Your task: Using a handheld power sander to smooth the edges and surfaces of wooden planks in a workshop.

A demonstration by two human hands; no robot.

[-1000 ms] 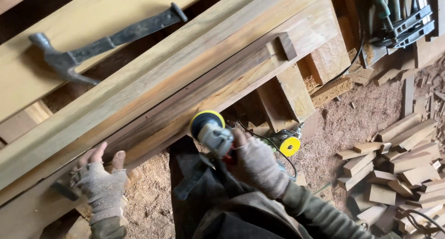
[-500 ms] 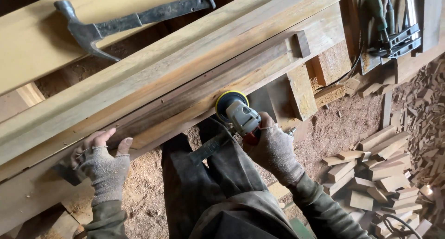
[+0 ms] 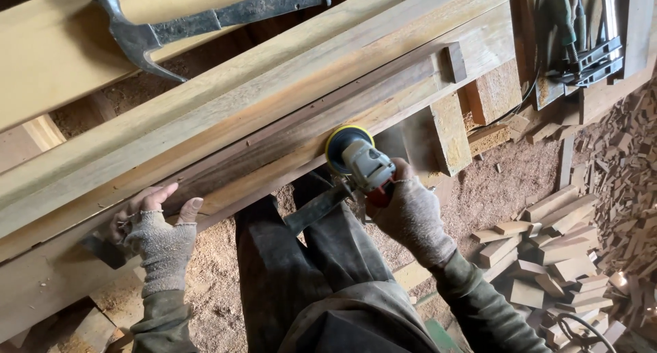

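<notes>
The grey hand-held sander with its round yellow-rimmed disc (image 3: 358, 160) sits at the lower edge of the long dark-streaked wooden plank (image 3: 287, 137) that runs slantwise across my worktop, the disc pressed against the plank's near side. My right hand (image 3: 409, 219), in a fingerless knitted grey glove, is wrapped tight around the sander's body; my fingers (image 3: 402, 172) curl over the far side, so I cannot see their tips, and a bit of red on the tool shows just under my palm. How much of the disc face meets the wood is hidden by the tool's own housing.

My left hand (image 3: 156, 233), gloved the same way, lies flat on the plank's lower edge well apart from the sander, its fingers (image 3: 159, 194) spread and bare at the tips, holding nothing, the thumb stretched out along the wood.

Below the plank my dark trousers (image 3: 301, 271) fill the middle, and a dark strap or handle crosses them near the sander; I cannot tell what it is.

Farther up, a dark steel claw hammer (image 3: 205, 21) lies on a pale board (image 3: 61, 72). At the top right corner a cluster of hand tools (image 3: 582, 38) is cut off by the edge. On the sawdust-covered floor (image 3: 506, 182) to my right is a heap of short wooden offcuts (image 3: 554, 250).
</notes>
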